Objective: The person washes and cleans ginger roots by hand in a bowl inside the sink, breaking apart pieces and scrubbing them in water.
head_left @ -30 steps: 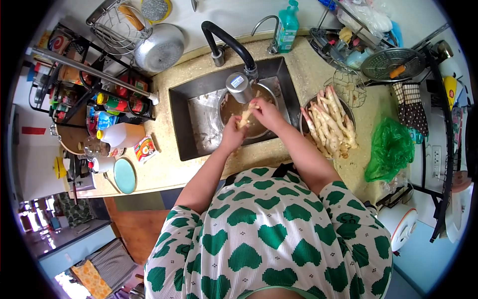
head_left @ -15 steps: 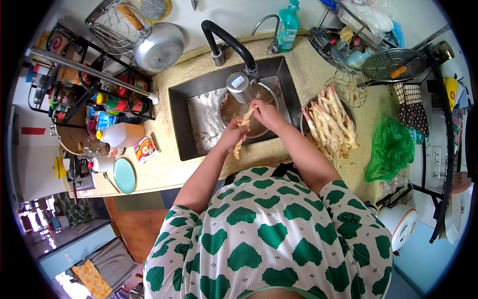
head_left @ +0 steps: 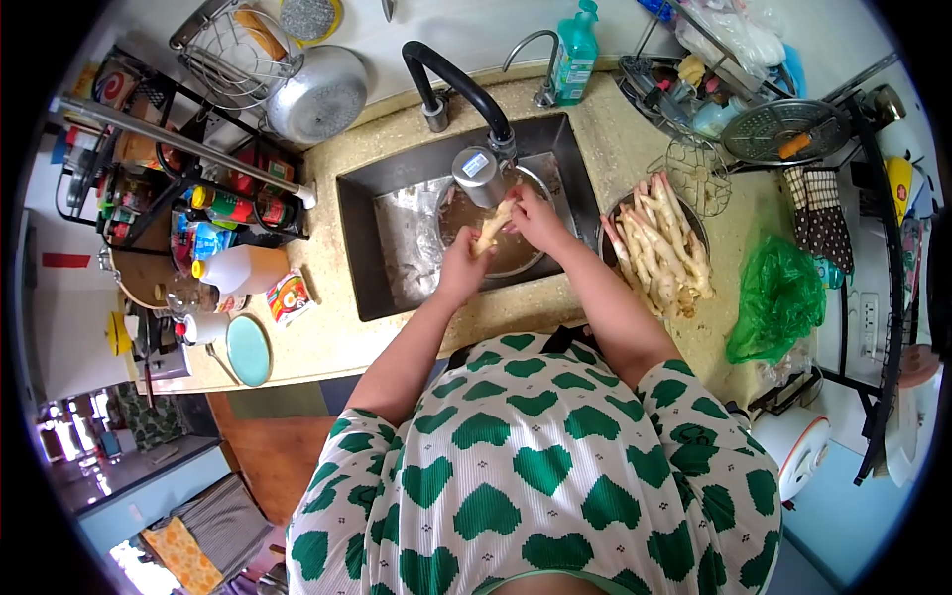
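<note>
the bench (head_left: 615, 129) is carrying a bowl (head_left: 616, 210) of ginger-like roots (head_left: 659, 243); the sink (head_left: 359, 248) is holding a basin (head_left: 512, 272) of brownish water (head_left: 511, 253); left hand (head_left: 466, 266) and right hand (head_left: 535, 218) are grasping one root (head_left: 490, 230).

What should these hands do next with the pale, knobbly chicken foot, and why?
I'd probably dip the pale yellow, knobbly chicken foot into the cloudy brown water in the round metal bowl: the left hand and right hand both hold it, and from this view it appears right over the bowl, so a rinse would take little movement.
</note>
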The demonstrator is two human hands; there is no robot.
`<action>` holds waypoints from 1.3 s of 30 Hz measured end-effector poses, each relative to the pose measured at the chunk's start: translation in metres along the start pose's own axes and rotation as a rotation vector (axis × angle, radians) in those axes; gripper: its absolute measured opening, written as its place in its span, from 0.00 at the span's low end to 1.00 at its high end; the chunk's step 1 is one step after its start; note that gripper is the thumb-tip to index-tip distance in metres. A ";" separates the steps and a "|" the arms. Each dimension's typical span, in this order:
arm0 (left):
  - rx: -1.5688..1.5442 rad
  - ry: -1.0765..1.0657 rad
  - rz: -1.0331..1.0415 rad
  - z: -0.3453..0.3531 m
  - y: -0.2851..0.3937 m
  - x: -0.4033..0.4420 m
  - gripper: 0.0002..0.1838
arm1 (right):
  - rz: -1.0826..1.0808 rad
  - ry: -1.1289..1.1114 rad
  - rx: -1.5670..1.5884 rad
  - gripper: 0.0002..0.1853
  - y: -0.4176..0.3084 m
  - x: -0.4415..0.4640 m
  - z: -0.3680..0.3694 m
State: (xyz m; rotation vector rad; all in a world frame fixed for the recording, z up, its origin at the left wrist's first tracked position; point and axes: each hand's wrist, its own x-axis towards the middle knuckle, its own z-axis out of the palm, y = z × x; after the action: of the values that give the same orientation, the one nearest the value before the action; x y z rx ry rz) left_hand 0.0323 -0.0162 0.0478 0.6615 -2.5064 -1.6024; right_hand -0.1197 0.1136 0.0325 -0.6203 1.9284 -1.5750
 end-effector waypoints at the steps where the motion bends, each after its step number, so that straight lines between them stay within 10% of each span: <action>1: 0.007 0.013 0.017 -0.001 0.000 -0.001 0.16 | -0.071 -0.003 -0.090 0.17 0.000 -0.001 0.001; 9: 0.202 0.062 0.124 -0.005 0.017 -0.005 0.16 | 0.013 0.039 -0.190 0.19 -0.004 -0.006 -0.002; 12: 0.301 0.095 0.142 -0.007 0.029 -0.007 0.16 | -0.203 0.107 -0.680 0.16 -0.031 -0.020 0.002; 16: 0.348 0.106 0.204 -0.006 0.030 -0.007 0.16 | 0.069 -0.024 -0.182 0.18 -0.017 -0.009 -0.008; 19: 0.438 0.099 0.211 -0.009 0.031 -0.008 0.16 | -0.168 0.061 -0.488 0.17 -0.017 -0.016 -0.004; 26: 0.663 0.066 0.330 -0.013 0.034 -0.006 0.13 | 0.109 -0.011 -0.223 0.16 -0.004 -0.010 -0.004; 39: 0.737 0.092 0.505 -0.021 0.028 -0.005 0.13 | -0.011 -0.021 -0.365 0.17 0.013 -0.005 -0.006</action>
State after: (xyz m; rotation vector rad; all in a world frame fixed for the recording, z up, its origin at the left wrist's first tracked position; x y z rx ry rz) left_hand 0.0340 -0.0217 0.0827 0.1019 -2.8417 -0.4635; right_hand -0.1206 0.1238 0.0211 -0.7916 2.2182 -1.2229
